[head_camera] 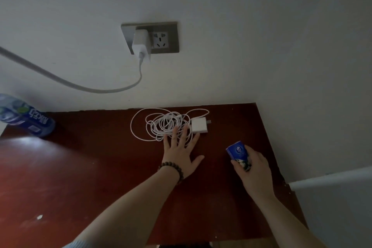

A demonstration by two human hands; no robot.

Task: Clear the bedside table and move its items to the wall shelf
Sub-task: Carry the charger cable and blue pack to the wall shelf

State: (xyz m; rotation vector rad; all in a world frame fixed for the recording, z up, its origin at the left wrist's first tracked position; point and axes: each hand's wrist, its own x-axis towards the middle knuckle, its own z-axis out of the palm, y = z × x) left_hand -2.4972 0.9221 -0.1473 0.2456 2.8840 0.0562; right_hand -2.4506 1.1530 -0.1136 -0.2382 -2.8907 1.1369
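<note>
- Dark red wood makes the bedside table [100, 177], seen from above with the wall at twelve o'clock.
- Left hand [180, 153], a bead bracelet [172, 171] at its wrist, is spread flat with its fingertips [174, 130] lying on the near edge of the coiled white cable [165, 125]; nothing is gripped yet.
- Right hand [254, 169], at about four o'clock from the coil, is closed round a small blue packet [238, 152], lifted or just off the wood; I cannot tell which.
- Step in hand, as I judge it: gathering the loose items, with the coil next.
- Next move calls for the fingers to curl and bunch all the loops together with the white charger block [199, 125] at the coil's three o'clock side, so none trail.
- Count on the table: one coil, one block, one packet in hand, one water bottle [26, 116] lying at nine o'clock.
- On the wall: one socket plate [167, 36], with one further charger [141, 45] plugged in, its own lead running left.
- No wall shelf is in view.
</note>
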